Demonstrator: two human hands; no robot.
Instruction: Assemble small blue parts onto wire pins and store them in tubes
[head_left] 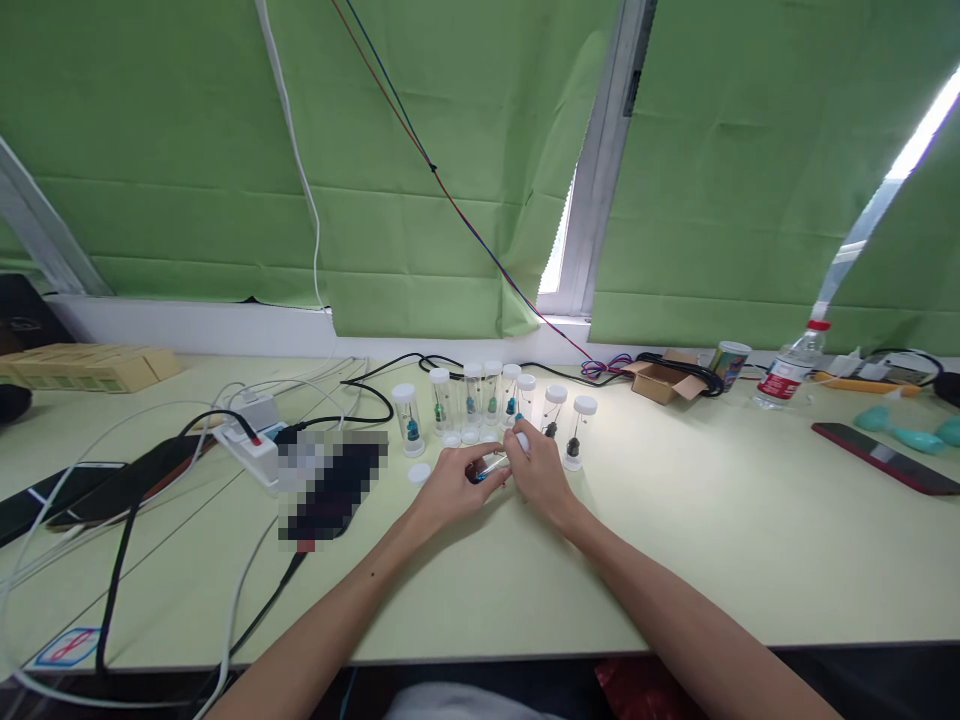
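Between my hands a clear tube lies tilted, with a small dark and blue piece at its left end. My left hand is closed around that end. The fingers of my right hand pinch a white cap at the tube's other end; whether the cap is fully seated I cannot tell. Behind my hands stand several white-capped tubes, among them one with a blue-hubbed dispensing needle at the left and one with a black-hubbed needle at the right. A loose white cap lies by my left hand, and several more lie before the tubes.
Left are a partly blurred phone, a white power strip, tangled cables and yellow boxes. Behind right are an open cardboard box, a can and a water bottle. A dark red phone lies far right.
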